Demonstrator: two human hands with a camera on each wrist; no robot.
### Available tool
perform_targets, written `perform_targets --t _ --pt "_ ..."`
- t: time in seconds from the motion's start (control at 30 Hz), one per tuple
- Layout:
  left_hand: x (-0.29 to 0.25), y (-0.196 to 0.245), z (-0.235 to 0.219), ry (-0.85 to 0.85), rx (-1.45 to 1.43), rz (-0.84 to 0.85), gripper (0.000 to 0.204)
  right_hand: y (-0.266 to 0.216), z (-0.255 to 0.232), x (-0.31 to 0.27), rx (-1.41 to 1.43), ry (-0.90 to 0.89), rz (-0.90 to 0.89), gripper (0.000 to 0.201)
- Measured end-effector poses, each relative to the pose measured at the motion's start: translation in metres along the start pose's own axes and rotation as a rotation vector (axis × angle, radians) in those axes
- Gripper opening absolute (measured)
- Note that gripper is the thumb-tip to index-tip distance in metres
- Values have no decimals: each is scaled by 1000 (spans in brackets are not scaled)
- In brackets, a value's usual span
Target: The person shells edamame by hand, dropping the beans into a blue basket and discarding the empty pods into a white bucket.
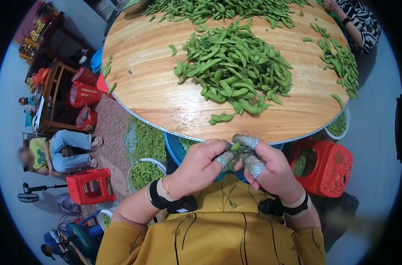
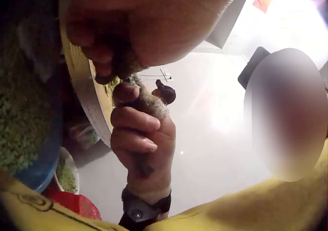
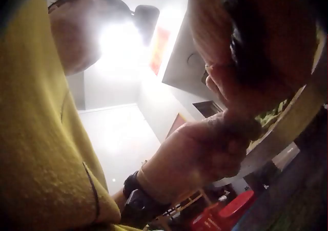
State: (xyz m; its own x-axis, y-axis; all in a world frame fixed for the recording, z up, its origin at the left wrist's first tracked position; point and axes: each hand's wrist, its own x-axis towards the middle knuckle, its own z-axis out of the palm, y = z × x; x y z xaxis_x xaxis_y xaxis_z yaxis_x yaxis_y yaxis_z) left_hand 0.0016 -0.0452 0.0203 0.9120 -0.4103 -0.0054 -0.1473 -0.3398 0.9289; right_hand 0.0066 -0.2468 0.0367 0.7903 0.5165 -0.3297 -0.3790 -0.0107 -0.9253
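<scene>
Over a blue basin (image 1: 172,148) at the table's near edge, both hands meet at a green soybean pod (image 1: 235,146). My left hand (image 1: 199,161) pinches it between thumb and forefinger, both wearing grey finger covers. From the other side, my right hand (image 1: 274,168) holds it with its covered thumb and forefinger; its other fingers curl below. Most of the pod is hidden by the fingertips. In the left wrist view the right hand (image 2: 143,128) shows curled fingers, and the left hand (image 3: 197,149) appears bent in the right wrist view.
A heap of soybean pods (image 1: 236,66) lies on the round wooden table (image 1: 143,84), with more pods at its far and right sides. White buckets, a red stool (image 1: 335,170) and another red stool (image 1: 91,186) stand around. A person (image 1: 62,152) sits at left; another's arm (image 1: 353,33) shows far right.
</scene>
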Motion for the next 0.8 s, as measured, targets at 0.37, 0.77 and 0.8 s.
perform_targets --t 0.37,0.77,0.8 --pt "-9 -12 -4 -194 -1174 -596 24 6 -2 4 507 -163 204 31" --pt "-15 -29 1 -363 -1337 -547 19 0 -2 12 -576 3 -330 20" --pt "-15 -28 0 -363 -1338 -545 19 2 0 13 -578 3 -330 20"
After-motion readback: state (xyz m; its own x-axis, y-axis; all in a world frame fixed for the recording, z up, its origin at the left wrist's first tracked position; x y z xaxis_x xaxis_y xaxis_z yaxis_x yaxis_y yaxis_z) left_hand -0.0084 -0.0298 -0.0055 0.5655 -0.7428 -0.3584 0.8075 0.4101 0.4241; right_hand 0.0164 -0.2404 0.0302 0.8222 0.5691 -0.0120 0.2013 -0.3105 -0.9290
